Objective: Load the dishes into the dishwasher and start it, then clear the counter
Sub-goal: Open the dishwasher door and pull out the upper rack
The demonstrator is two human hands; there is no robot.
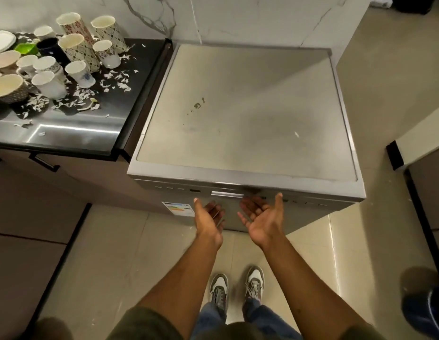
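Just below the front edge of the dishwasher, both hands reach forward with palms turned up. The left hand (209, 218) has its fingers loosely bent and holds nothing, its thumb pointing up toward the control strip. The right hand (262, 214) is spread, fingers relaxed, thumb raised, also holding nothing; its fingertips lie just under the slim silver door handle (227, 194), but whether they touch it cannot be told. The two hands are near each other, apart by a narrow gap.

The handle sits in the middle of the closed door of the boxy grey stainless-steel dishwasher (243, 114), whose flat top is smudged and bears a few dark specks. A coloured energy label (176, 208) is stuck on the door left of the left hand.

Left of the dishwasher, just beside it, runs the dark glossy bench (90, 128). On its far left part stands a tight cluster of white and patterned ceramic cups and mugs (66, 57), with a small bright green bowl (25, 48) and a white plate (2, 40) among them. Torn white scraps (115, 79) lie scattered around the cups.

Below, on the pale tiled floor (115, 253), stand the person's grey-and-white sneakers (238, 288).
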